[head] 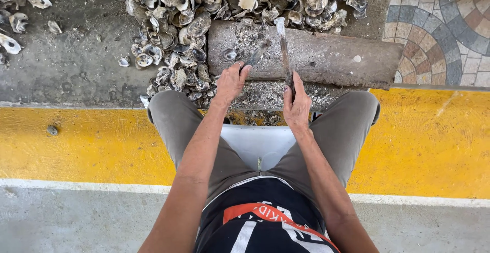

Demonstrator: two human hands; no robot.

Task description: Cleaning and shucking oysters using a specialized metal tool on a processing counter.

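My left hand point(232, 81) grips a long grey oyster shell point(256, 54) and holds it against a thick, worn wooden log point(326, 56) that lies across the ground in front of my knees. My right hand point(297, 106) is closed round the handle of a slim metal tool point(282, 44), whose shaft stands up over the log beside the shell. Shell grit covers the log's top near both hands.
A big heap of oyster shells point(204, 8) lies behind and left of the log. Loose shells point(15, 23) sit at far left. I sit on a white stool point(258, 143) over a yellow painted kerb point(76, 141). Patterned paving point(444, 28) is at right.
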